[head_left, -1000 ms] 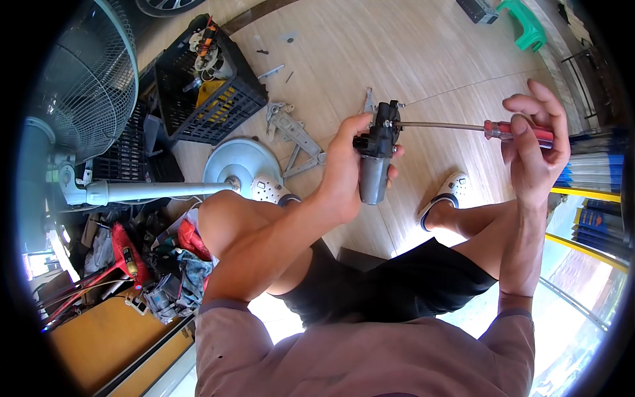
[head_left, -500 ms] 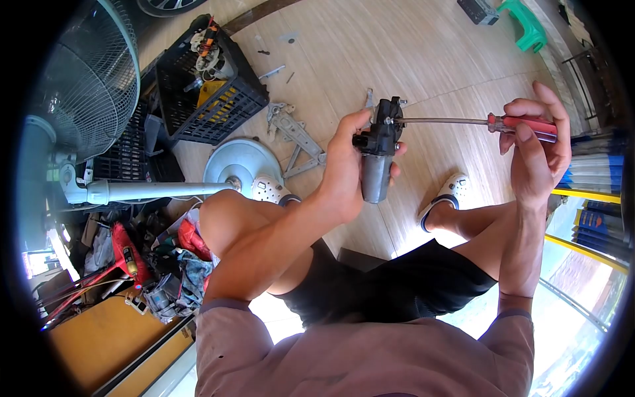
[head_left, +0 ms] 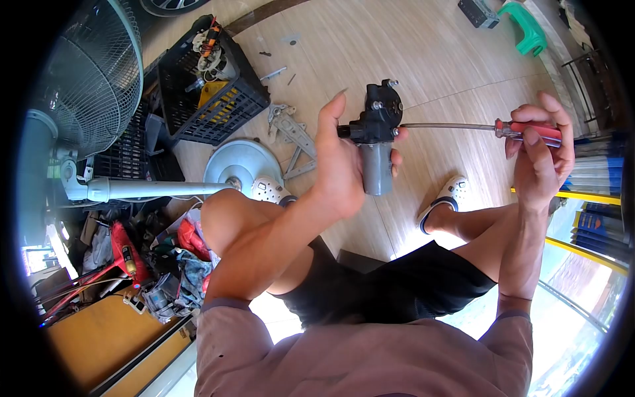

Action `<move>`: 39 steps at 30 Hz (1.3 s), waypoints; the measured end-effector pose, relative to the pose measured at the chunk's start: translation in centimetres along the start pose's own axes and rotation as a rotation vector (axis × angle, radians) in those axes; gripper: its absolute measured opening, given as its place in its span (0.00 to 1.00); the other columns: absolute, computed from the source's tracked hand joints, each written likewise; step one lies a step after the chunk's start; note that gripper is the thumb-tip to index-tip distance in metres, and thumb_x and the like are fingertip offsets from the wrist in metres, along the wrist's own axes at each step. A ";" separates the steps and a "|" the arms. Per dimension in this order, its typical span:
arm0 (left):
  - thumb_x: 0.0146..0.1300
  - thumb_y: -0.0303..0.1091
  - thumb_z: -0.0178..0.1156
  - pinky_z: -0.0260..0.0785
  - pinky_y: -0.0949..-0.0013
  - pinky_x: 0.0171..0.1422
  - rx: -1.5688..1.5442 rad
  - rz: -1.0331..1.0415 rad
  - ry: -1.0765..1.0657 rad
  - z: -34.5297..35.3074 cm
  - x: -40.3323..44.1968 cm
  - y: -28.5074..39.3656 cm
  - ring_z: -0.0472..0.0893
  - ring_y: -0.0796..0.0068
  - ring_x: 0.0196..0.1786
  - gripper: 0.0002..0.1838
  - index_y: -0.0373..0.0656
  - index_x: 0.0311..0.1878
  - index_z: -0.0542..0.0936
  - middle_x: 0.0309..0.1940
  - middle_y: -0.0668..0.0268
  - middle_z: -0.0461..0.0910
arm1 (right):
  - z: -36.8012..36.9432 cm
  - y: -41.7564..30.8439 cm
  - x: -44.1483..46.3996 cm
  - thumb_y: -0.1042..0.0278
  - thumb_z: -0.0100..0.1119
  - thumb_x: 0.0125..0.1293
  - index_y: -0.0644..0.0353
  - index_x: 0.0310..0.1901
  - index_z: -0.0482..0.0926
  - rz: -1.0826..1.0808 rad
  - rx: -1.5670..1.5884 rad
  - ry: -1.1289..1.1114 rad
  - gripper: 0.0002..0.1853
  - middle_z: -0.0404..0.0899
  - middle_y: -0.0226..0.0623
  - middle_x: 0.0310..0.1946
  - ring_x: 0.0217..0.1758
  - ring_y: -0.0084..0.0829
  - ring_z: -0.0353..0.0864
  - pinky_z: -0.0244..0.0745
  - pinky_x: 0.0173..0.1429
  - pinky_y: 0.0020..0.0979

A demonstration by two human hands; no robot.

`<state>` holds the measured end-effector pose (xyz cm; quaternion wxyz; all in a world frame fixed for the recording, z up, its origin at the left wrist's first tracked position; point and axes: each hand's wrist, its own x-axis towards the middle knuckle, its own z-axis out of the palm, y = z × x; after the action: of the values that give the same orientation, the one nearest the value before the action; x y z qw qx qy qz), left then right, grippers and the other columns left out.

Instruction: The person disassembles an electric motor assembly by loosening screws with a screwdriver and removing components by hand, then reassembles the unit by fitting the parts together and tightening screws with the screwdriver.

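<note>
A small motor (head_left: pixel 378 165) with a black gear housing (head_left: pixel 383 109) and a grey cylinder is held upright in my left hand (head_left: pixel 340 162). The fingers wrap behind it and the thumb is raised off the housing. My right hand (head_left: pixel 542 155) is closed around the red handle of a screwdriver (head_left: pixel 446 126). The long shaft points left, and its tip is at the right side of the housing, close to my left fingertips. Whether the tip touches a screw cannot be made out.
A black crate (head_left: pixel 218 109) of parts stands at the upper left, beside a fan (head_left: pixel 99 73) with a round base (head_left: pixel 243 165). A metal bracket (head_left: pixel 291 135) lies on the floor. A green stool (head_left: pixel 526 30) is at the upper right, and booklets (head_left: pixel 598 169) are at the right.
The motor has turned in my left hand, showing more of the housing's face, and my left thumb has lifted off. My right hand and the screwdriver have shifted slightly right and down.
</note>
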<state>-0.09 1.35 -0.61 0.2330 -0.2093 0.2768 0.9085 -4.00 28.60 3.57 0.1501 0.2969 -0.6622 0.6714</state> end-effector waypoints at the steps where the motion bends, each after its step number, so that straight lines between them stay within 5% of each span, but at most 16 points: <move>1: 0.62 0.75 0.42 0.72 0.62 0.38 -0.001 0.006 0.002 0.0 0.0 0.1 0.80 0.66 0.31 0.42 0.42 0.52 0.81 0.42 0.60 0.82 | 0.2 -0.1 -0.1 0.80 0.54 0.67 0.72 0.64 0.70 0.011 -0.004 -0.006 0.23 0.84 0.50 0.44 0.34 0.26 0.83 0.77 0.33 0.23; 39: 0.63 0.72 0.42 0.73 0.62 0.38 0.033 0.036 0.018 -0.3 0.0 0.1 0.80 0.66 0.32 0.41 0.40 0.51 0.80 0.42 0.59 0.82 | 0.7 -0.2 -0.3 0.84 0.53 0.67 0.71 0.62 0.72 0.067 -0.053 -0.028 0.21 0.84 0.49 0.44 0.38 0.25 0.84 0.79 0.35 0.24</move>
<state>-0.06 1.09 -0.77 0.2175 -0.2083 0.2976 0.9059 -3.47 27.96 3.51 0.1262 0.2801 -0.6914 0.6539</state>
